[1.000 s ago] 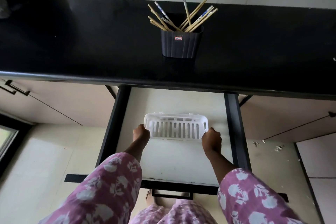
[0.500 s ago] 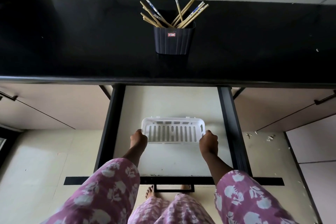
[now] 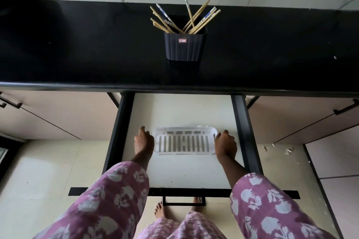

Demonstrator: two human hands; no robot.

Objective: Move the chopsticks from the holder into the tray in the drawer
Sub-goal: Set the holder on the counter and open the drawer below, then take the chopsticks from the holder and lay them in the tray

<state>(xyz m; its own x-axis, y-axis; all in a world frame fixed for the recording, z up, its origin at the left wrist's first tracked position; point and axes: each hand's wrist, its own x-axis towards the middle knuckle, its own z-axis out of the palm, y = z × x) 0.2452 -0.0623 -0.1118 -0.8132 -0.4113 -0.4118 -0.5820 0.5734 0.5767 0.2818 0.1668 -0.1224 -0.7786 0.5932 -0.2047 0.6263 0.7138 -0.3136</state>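
Holder [image 3: 184,48] on counter [image 3: 77,54]: chopsticks [image 3: 205,22]. Drawer [image 3: 184,110]: tray [image 3: 159,132], our left hand [image 3: 144,140] and right hand [image 3: 225,144] at its ends, grip unclear
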